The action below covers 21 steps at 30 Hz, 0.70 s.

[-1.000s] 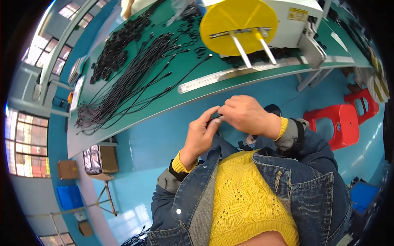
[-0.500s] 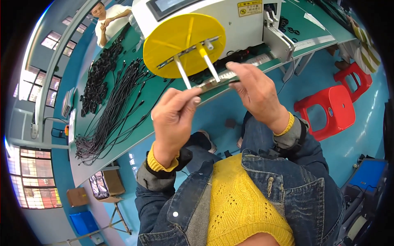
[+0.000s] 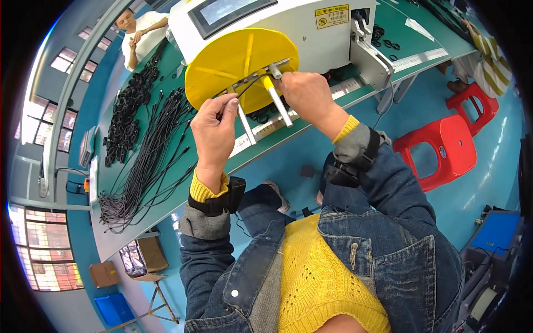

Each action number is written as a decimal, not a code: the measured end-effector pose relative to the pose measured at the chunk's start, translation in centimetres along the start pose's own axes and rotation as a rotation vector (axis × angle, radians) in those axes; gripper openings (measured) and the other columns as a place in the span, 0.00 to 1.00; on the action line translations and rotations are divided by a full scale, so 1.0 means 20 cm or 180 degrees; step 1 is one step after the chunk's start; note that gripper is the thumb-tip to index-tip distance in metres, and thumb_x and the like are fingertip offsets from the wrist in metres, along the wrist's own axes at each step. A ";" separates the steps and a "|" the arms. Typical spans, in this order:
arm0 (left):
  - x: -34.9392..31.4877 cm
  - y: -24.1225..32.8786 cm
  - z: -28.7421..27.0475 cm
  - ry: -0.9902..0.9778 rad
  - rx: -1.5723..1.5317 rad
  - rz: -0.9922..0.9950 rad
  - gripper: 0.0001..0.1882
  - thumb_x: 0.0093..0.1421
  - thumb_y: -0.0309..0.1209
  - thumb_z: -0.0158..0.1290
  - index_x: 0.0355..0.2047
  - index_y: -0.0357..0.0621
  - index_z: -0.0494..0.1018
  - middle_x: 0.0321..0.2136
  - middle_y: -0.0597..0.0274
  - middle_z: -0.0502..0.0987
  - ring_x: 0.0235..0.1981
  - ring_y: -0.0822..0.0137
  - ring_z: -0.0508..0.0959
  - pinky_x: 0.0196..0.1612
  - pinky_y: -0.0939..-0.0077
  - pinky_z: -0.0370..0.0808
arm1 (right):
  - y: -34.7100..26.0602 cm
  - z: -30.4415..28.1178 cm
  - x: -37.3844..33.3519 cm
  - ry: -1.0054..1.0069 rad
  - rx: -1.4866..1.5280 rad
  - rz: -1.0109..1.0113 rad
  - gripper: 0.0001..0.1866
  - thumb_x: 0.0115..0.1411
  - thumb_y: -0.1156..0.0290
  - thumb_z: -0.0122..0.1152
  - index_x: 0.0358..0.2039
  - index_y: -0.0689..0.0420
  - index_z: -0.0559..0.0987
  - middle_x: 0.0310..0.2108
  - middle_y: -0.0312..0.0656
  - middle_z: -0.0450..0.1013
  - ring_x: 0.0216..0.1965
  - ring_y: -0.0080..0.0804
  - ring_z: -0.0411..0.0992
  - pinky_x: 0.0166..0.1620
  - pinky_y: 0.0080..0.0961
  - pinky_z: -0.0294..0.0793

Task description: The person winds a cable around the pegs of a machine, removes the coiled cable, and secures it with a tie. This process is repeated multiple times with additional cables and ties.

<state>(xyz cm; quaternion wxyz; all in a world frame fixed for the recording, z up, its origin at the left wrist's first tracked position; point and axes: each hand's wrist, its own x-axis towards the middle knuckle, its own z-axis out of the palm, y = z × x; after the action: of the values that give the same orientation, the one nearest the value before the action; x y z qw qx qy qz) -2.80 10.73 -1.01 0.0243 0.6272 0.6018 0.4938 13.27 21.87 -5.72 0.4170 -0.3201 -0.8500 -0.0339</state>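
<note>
A short stretch of black cable [image 3: 251,85] spans my two hands in front of a yellow disc [image 3: 214,69] on a white machine [image 3: 300,41]. Thumb and fingers of my left hand [image 3: 214,130] pinch the cable near the disc's lower edge. My right hand [image 3: 310,99] is closed at the cable's other side, beside the disc's right edge; its fingertips are partly hidden. Two pale rods, a left rod [image 3: 245,126] and a right rod [image 3: 279,105], stick out from the disc between my hands.
On the green table [image 3: 186,166] lie a bundle of black cables [image 3: 147,158] and a heap of coiled black cables [image 3: 130,114]. A metal bracket [image 3: 372,61] projects at the machine's right. Red stools [image 3: 444,150] stand at right. A person [image 3: 141,33] is across the table.
Both hands have moved up and forward, from in front of the rods to the yellow disc. The cable is now held across the disc's face. The view has shifted slightly.
</note>
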 end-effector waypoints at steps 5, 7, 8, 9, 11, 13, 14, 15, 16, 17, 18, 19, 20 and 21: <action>0.00 -0.03 0.02 0.0298 -0.0255 -0.0044 0.06 0.54 0.24 0.53 0.32 0.36 0.75 0.19 0.65 0.71 0.20 0.77 0.68 0.24 0.85 0.65 | 0.02 0.03 -0.02 -0.0069 0.0087 0.0237 0.16 0.54 0.61 0.54 0.15 0.57 0.71 0.13 0.45 0.68 0.17 0.42 0.70 0.21 0.33 0.69; -0.04 -0.04 0.02 0.0405 -0.0373 -0.0032 0.06 0.54 0.24 0.54 0.33 0.35 0.75 0.19 0.65 0.70 0.21 0.77 0.68 0.25 0.86 0.64 | 0.03 -0.01 -0.11 -0.0257 0.0166 0.0393 0.16 0.54 0.63 0.54 0.13 0.57 0.72 0.14 0.45 0.70 0.18 0.41 0.72 0.22 0.32 0.70; -0.06 -0.05 0.02 0.0402 -0.0363 -0.0032 0.06 0.54 0.24 0.54 0.33 0.35 0.75 0.19 0.65 0.70 0.21 0.77 0.68 0.25 0.86 0.64 | 0.04 -0.02 -0.16 -0.0254 0.0175 0.0396 0.16 0.54 0.63 0.54 0.13 0.57 0.72 0.14 0.45 0.70 0.18 0.41 0.72 0.22 0.32 0.70; -0.08 -0.06 0.01 0.0450 -0.0423 -0.0159 0.07 0.55 0.24 0.53 0.33 0.35 0.75 0.19 0.66 0.70 0.21 0.78 0.68 0.25 0.86 0.64 | 0.06 -0.02 -0.22 -0.0414 0.0242 0.0487 0.16 0.54 0.62 0.54 0.14 0.57 0.72 0.14 0.46 0.70 0.19 0.43 0.71 0.22 0.34 0.70; -0.12 -0.09 0.02 0.0531 -0.0568 -0.0410 0.07 0.55 0.24 0.53 0.34 0.34 0.75 0.19 0.66 0.70 0.22 0.78 0.67 0.25 0.87 0.64 | 0.08 -0.01 -0.36 -0.0575 0.0293 0.0595 0.16 0.53 0.62 0.54 0.14 0.58 0.72 0.15 0.48 0.70 0.20 0.45 0.71 0.23 0.36 0.70; -0.14 -0.09 0.02 0.0538 -0.0710 -0.0449 0.08 0.56 0.25 0.53 0.35 0.34 0.75 0.19 0.66 0.70 0.22 0.78 0.68 0.26 0.87 0.64 | 0.08 0.01 -0.51 -0.0939 0.0697 0.0800 0.16 0.53 0.61 0.55 0.15 0.59 0.73 0.16 0.49 0.69 0.21 0.49 0.70 0.24 0.40 0.69; -0.16 -0.09 0.00 0.0556 -0.0845 -0.0479 0.08 0.56 0.25 0.53 0.35 0.34 0.75 0.19 0.66 0.70 0.22 0.78 0.68 0.26 0.87 0.64 | 0.07 0.01 -0.56 -0.0948 0.0722 0.0786 0.16 0.53 0.61 0.55 0.15 0.59 0.73 0.16 0.49 0.69 0.21 0.49 0.70 0.24 0.40 0.69; -0.18 -0.09 0.00 0.0561 -0.1004 -0.0509 0.08 0.56 0.25 0.52 0.35 0.34 0.75 0.20 0.66 0.70 0.22 0.78 0.68 0.26 0.87 0.64 | 0.06 0.02 -0.62 -0.1106 0.0838 0.0790 0.15 0.53 0.62 0.55 0.16 0.59 0.73 0.16 0.49 0.69 0.21 0.50 0.69 0.24 0.41 0.68; -0.19 -0.08 0.00 0.0563 -0.1006 -0.0520 0.08 0.56 0.25 0.52 0.35 0.34 0.75 0.20 0.66 0.70 0.22 0.78 0.68 0.26 0.87 0.64 | 0.05 0.02 -0.67 -0.1263 0.0952 0.0794 0.14 0.53 0.62 0.55 0.17 0.59 0.73 0.16 0.50 0.69 0.21 0.50 0.69 0.24 0.41 0.67; -0.20 -0.05 0.00 0.0522 -0.0826 -0.0424 0.08 0.57 0.25 0.52 0.36 0.34 0.75 0.20 0.66 0.70 0.22 0.78 0.68 0.26 0.87 0.64 | 0.04 0.02 -0.71 -0.1419 0.1076 0.0789 0.13 0.53 0.63 0.55 0.18 0.59 0.73 0.16 0.50 0.69 0.21 0.51 0.68 0.24 0.42 0.67; -0.21 -0.03 0.00 0.0480 -0.0647 -0.0329 0.09 0.57 0.25 0.52 0.37 0.34 0.74 0.20 0.66 0.70 0.22 0.78 0.67 0.26 0.87 0.64 | 0.02 0.01 -0.73 -0.1428 0.1085 0.0780 0.13 0.53 0.63 0.55 0.18 0.59 0.73 0.16 0.50 0.69 0.21 0.51 0.68 0.24 0.42 0.67; -0.23 -0.02 0.00 0.0436 -0.0469 -0.0233 0.09 0.57 0.25 0.51 0.37 0.34 0.74 0.20 0.66 0.70 0.22 0.78 0.67 0.26 0.87 0.64 | 0.01 0.01 -0.76 -0.1549 0.1166 0.0757 0.13 0.53 0.63 0.55 0.18 0.59 0.73 0.16 0.50 0.69 0.21 0.51 0.68 0.25 0.42 0.67; -0.24 -0.01 0.00 0.0442 -0.0471 -0.0237 0.09 0.57 0.25 0.51 0.37 0.34 0.74 0.20 0.66 0.70 0.22 0.78 0.67 0.26 0.87 0.64 | 0.00 0.00 -0.77 -0.1667 0.1238 0.0739 0.13 0.53 0.63 0.55 0.19 0.59 0.73 0.17 0.50 0.69 0.22 0.51 0.68 0.25 0.42 0.67; -0.25 0.00 0.01 0.0485 -0.0478 -0.0220 0.09 0.57 0.25 0.51 0.38 0.34 0.74 0.20 0.66 0.70 0.22 0.78 0.67 0.25 0.87 0.64 | -0.01 -0.01 -0.79 -0.1785 0.1309 0.0720 0.12 0.53 0.64 0.55 0.19 0.59 0.74 0.17 0.49 0.69 0.22 0.51 0.68 0.25 0.42 0.67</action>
<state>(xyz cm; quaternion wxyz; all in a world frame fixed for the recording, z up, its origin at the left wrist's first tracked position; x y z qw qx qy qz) -1.68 6.87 -4.14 0.0424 0.5631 0.5845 0.5827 20.30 13.64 -17.11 0.2245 -0.3183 -0.8796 0.2731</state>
